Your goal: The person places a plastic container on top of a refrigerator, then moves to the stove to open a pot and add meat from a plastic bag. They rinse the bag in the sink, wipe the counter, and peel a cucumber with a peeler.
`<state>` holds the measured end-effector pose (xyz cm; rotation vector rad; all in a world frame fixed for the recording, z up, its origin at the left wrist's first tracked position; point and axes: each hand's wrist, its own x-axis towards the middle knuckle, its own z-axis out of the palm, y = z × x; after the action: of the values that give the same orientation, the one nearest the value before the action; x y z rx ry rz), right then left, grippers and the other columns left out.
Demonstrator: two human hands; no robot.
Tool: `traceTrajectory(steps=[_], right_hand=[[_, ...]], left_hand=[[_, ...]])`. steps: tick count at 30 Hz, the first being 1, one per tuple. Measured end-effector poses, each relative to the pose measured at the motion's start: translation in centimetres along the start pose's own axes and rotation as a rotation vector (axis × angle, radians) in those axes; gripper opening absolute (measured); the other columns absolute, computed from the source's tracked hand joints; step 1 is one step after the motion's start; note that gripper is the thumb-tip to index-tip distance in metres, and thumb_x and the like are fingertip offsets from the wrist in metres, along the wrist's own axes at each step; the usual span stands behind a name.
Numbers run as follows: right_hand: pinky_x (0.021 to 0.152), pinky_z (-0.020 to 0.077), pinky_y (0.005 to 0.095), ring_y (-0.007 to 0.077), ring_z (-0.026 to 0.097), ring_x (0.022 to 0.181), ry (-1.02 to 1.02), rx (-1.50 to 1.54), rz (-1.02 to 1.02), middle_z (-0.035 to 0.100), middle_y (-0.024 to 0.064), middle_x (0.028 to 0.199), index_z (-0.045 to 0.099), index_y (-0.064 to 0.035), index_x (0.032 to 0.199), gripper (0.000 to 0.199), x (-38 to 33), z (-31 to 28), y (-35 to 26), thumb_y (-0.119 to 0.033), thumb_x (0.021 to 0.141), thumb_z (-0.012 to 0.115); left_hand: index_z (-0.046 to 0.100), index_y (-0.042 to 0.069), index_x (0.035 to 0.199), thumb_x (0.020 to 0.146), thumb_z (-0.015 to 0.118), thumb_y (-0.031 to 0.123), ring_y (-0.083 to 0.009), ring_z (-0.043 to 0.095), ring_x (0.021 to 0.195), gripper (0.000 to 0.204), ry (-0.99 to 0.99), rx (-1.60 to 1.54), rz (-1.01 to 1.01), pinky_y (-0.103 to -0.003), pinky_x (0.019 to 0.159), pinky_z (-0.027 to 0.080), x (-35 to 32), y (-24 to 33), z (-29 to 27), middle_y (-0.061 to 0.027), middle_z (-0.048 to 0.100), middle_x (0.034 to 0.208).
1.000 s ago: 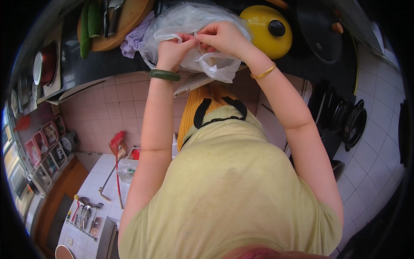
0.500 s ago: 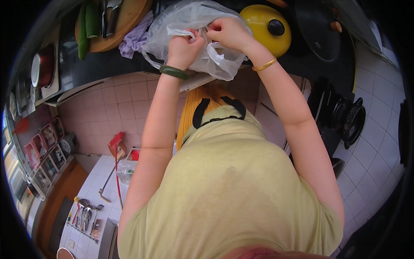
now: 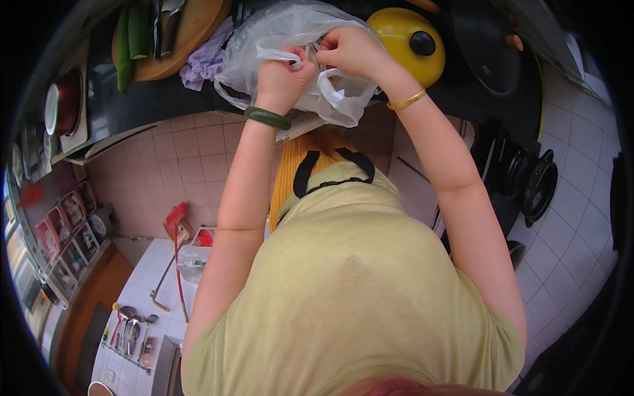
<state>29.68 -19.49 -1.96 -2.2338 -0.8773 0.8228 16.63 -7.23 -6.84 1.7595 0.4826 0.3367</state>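
A clear plastic bag [image 3: 284,39] lies on the dark counter [image 3: 165,99] in front of me. My left hand [image 3: 282,74], with a green bangle on its wrist, pinches one of the bag's handles. My right hand [image 3: 353,49], with a gold bangle on its wrist, grips the bag's other handle close beside it. Both hands meet over the bag's mouth. What is inside the bag is hidden by the crumpled plastic.
A yellow lidded pot [image 3: 413,43] stands right of the bag, a black pan [image 3: 492,43] beyond it. A round wooden board [image 3: 181,33] with green vegetables [image 3: 129,39] and a purple cloth [image 3: 208,59] lie to the left. Black pots [image 3: 535,185] sit on the tiled floor at right.
Both hands have shifted slightly along the bag's handles at its mouth, drawing them closer together. The bag has stayed on the counter.
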Motion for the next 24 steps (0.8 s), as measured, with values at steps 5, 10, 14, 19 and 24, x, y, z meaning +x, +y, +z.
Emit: traceTrajectory(steps=[5, 10, 14, 19, 24], right_hand=[[0.061, 0.0494, 0.0276, 0.0106, 0.060, 0.063, -0.003, 0.087, -0.029, 0.066, 0.0036, 0.070, 0.065, -0.0015, 0.080, 0.018, 0.1, 0.3, -0.1, -0.018, 0.075, 0.071], [0.067, 0.0518, 0.0281, 0.0126, 0.062, 0.067, -0.135, 0.406, -0.010, 0.067, 0.0055, 0.077, 0.061, -0.0011, 0.088, 0.019, 0.5, 1.0, 1.9, -0.008, 0.074, 0.073], [0.068, 0.0520, 0.0317, 0.0208, 0.065, 0.072, 0.104, 0.208, -0.208, 0.068, 0.0089, 0.080, 0.062, -0.0026, 0.090, 0.029, -0.1, 1.8, 1.1, -0.017, 0.068, 0.076], [0.068, 0.0521, 0.0323, 0.0214, 0.065, 0.073, 0.169, 0.201, -0.206, 0.067, 0.0084, 0.079, 0.058, -0.0027, 0.094, 0.034, -0.8, 2.4, 0.6, -0.017, 0.068, 0.075], [0.068, 0.0519, 0.0334, 0.0238, 0.064, 0.072, 0.180, 0.263, -0.226, 0.066, 0.0083, 0.078, 0.058, -0.0030, 0.093, 0.031, -0.9, 2.6, 1.2, -0.016, 0.070, 0.073]], left_hand=[[0.067, 0.001, 0.082, 0.078, 0.071, 0.023, -0.0207, 0.061, 0.061, 0.022, 0.051, 0.234, 0.034, -0.031, 0.060, 0.049, 0.2, 1.3, -0.3, -0.0100, 0.066, 0.069], [0.068, 0.001, 0.078, 0.075, 0.073, 0.034, -0.0266, 0.062, 0.062, 0.033, -0.007, 0.252, -0.085, -0.036, 0.061, 0.049, 0.9, 2.8, -1.0, -0.0119, 0.066, 0.069], [0.069, 0.002, 0.077, 0.077, 0.073, 0.035, -0.0149, 0.058, 0.063, 0.033, -0.047, 0.328, -0.186, -0.032, 0.059, 0.046, 1.3, 3.0, -0.9, -0.0055, 0.065, 0.068], [0.069, 0.001, 0.078, 0.072, 0.077, 0.031, -0.0164, 0.061, 0.065, 0.032, -0.058, 0.055, -0.258, -0.032, 0.063, 0.048, 1.6, 0.8, -1.2, -0.0059, 0.067, 0.073], [0.068, -0.001, 0.081, 0.072, 0.077, 0.019, -0.0105, 0.058, 0.069, 0.024, -0.126, 0.080, -0.328, -0.027, 0.064, 0.047, 2.1, 0.8, -1.6, -0.0025, 0.066, 0.078]])
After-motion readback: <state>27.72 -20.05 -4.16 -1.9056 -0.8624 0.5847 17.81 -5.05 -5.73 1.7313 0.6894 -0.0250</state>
